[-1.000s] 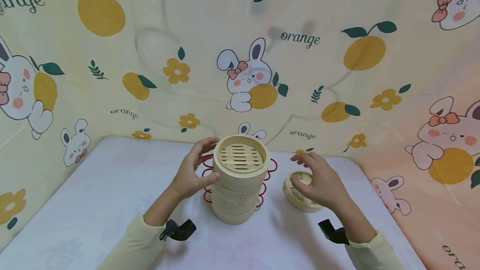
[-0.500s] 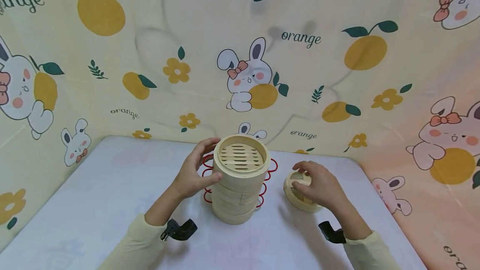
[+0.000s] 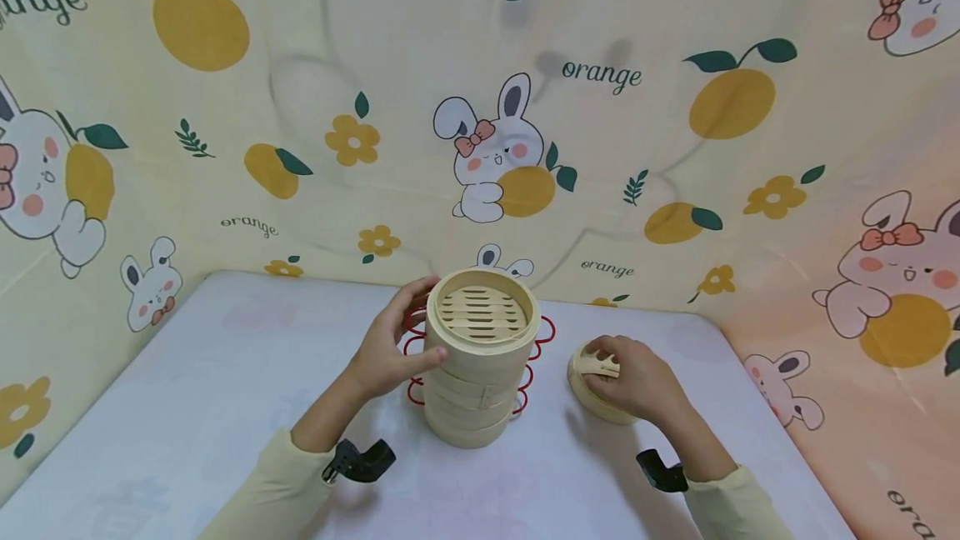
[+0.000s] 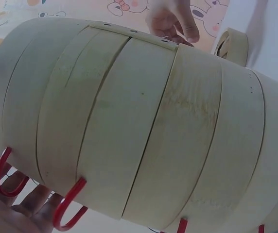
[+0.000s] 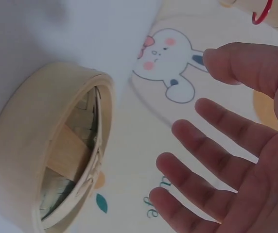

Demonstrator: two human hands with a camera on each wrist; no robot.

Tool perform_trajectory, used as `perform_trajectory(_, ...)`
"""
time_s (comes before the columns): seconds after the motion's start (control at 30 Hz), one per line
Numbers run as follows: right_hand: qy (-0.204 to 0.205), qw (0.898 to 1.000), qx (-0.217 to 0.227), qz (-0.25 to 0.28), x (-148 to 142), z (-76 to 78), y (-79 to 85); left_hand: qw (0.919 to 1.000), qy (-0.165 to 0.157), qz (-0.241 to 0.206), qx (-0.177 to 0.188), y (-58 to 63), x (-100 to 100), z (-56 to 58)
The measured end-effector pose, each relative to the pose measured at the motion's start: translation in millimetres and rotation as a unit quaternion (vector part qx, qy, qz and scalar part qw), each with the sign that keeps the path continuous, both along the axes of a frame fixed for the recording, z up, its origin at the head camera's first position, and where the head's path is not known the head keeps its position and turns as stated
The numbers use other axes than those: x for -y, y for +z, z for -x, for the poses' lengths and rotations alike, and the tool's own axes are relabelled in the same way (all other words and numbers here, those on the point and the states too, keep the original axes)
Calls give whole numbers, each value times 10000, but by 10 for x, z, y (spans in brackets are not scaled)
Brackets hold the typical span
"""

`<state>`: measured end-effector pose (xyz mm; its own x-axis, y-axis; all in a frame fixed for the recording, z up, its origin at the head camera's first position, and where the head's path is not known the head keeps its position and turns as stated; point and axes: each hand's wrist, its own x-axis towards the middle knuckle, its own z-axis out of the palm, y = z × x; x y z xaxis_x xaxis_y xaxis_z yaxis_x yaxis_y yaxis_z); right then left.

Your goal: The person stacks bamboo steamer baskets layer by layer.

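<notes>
A tall stack of round bamboo steamer baskets (image 3: 480, 390), with red loops along its sides, stands upright on the table. Its slatted top tier faces up. My left hand (image 3: 393, 348) wraps its upper left side, thumb across the front and fingers behind; in the left wrist view those fingers (image 4: 20, 204) show beyond the red loops. To the right lies a small round bamboo steamer lid (image 3: 581, 394) with a flat strip across its woven top. Over it is my right hand (image 3: 633, 377); in the right wrist view its fingers (image 5: 212, 150) are spread, with a gap to the lid.
A white cloth (image 3: 247, 407) covers the table. Behind it hangs a cream backdrop (image 3: 420, 40) printed with rabbits and oranges. Each wrist carries a black camera mount, one of them the left mount (image 3: 363, 461).
My right hand has lowered over the lid, its fingers drawing in around the strip in the head view. My left thumb has slid slightly further across the stack, which has not moved.
</notes>
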<state>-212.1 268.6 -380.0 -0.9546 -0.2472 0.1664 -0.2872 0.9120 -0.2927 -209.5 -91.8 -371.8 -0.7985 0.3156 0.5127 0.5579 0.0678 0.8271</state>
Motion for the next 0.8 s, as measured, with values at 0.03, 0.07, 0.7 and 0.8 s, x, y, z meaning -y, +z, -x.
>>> perform_trajectory(0.03, -13, 10000, 5, -3, 0, -1, -9, 10000, 3, 3, 1, 3, -1, 0)
perform_trajectory(0.07, -7, 10000, 10, 3, -2, -3, -17, 10000, 5, 7, 4, 5, -2, -1)
perform_trajectory(0.7, 65, 9994, 342, 13, -36, -39, -251, 9999, 70, 33, 98, -1, -11, 8)
perform_trajectory(0.8, 91, 9990, 423, 71, -38, -48, -275, 9998, 100, 59, 141, 2, -10, -2)
